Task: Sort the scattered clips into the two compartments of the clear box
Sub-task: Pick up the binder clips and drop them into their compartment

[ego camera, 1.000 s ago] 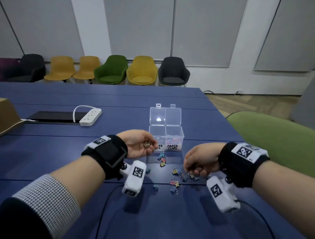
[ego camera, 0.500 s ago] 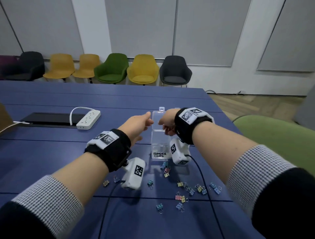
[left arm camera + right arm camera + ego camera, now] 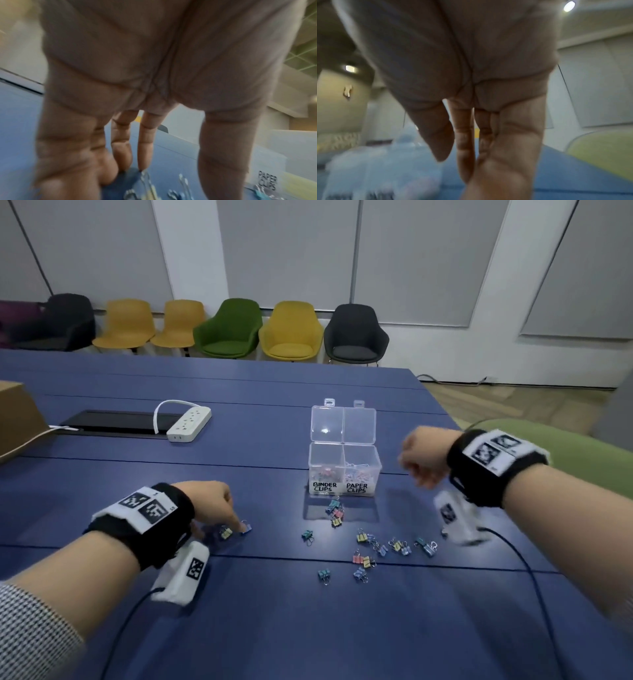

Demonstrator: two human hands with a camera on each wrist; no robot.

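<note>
A: How far along is the sorting?

B: Partway, I'd judge. The clear box (image 3: 344, 467) stands with its lid tipped back, and both compartments already hold some clips: coloured ones in the one nearer the left hand (image 3: 209, 501), wire ones in the one nearer the right hand (image 3: 423, 462). A good many binder clips (image 3: 376, 546) lie loose on the blue table (image 3: 274, 628), spread between the two hands and just this side of the box. I see no loose paper clips among them, though they'd be small to spot.

A: What are the hands doing?

B: The left hand is down at the table with straight fingers (image 3: 144, 143) reaching onto two stray clips (image 3: 236, 530) that lie right at its fingertips, well apart from the main scatter. It touches or nearly touches them, not yet pinching. The right hand hangs above the table beside the box, blurred; its wrist view shows relaxed, extended fingers (image 3: 464, 142) holding nothing.

A: Any writing?

B: Two hand-lettered labels on the box front: "BINDER CLIPS" (image 3: 324, 487) toward the left hand and "PAPER CLIPS" (image 3: 357, 487) toward the right. Square black-and-white markers sit on both wristbands
</note>
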